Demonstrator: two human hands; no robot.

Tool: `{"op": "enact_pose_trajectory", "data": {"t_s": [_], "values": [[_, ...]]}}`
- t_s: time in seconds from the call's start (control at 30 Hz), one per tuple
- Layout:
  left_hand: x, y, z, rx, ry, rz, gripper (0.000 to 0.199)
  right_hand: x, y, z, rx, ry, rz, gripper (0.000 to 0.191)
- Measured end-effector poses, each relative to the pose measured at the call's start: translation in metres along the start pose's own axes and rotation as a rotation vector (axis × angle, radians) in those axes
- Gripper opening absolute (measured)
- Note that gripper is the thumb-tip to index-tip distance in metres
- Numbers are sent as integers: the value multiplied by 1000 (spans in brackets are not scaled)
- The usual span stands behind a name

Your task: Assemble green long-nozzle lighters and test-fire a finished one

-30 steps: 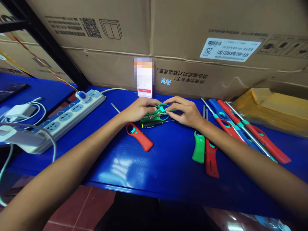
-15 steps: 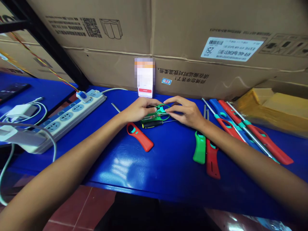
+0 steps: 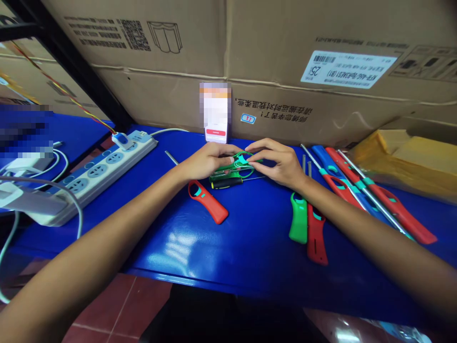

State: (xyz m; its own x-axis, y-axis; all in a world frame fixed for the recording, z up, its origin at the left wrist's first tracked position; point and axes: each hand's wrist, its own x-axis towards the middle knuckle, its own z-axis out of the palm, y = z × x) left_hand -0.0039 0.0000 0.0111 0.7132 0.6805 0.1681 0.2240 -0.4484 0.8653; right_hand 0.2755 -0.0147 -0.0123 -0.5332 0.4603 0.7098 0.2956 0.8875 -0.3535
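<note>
My left hand [image 3: 205, 163] is closed on an opened green lighter [image 3: 233, 166], its fingers over the left part of the casing. From the other side my right hand [image 3: 280, 164] pinches at the lighter's guard loop, fingertips at the teal trigger [image 3: 242, 159]. Just below lies another green casing piece with a clear part in it. In front of that rests a screwdriver [image 3: 228, 183] with a black and yellow handle, its shaft pointing right. Nearer me is a red lighter [image 3: 211, 205]; a thin metal tube [image 3: 171, 157] shows behind my left wrist.
By my right forearm lie a green lighter [image 3: 299, 221] and a dark red one [image 3: 317, 240]. Several long lighters [image 3: 400, 209] are farther right. A phone [image 3: 216, 114] leans on the cardboard box [image 3: 160, 90]. At left stands a power strip [image 3: 107, 171] with cables.
Both hands stay at the green lighter. My right fingers have shifted slightly at the trigger and guard loop. The view has tilted a little; the other things lie as before.
</note>
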Motion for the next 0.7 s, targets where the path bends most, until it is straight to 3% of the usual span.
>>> {"op": "enact_pose_trajectory", "data": {"t_s": [0.23, 0.53, 0.7], "values": [[0, 6, 4, 105, 62, 36, 39, -1, 0, 1, -16, 20, -48, 11], [-1, 5, 3, 171, 49, 68, 38, -3, 1, 1, -54, 16, -65, 13], [0, 3, 0, 56, 24, 54, 48, -1, 1, 2, -40, 8, 11, 12]]}}
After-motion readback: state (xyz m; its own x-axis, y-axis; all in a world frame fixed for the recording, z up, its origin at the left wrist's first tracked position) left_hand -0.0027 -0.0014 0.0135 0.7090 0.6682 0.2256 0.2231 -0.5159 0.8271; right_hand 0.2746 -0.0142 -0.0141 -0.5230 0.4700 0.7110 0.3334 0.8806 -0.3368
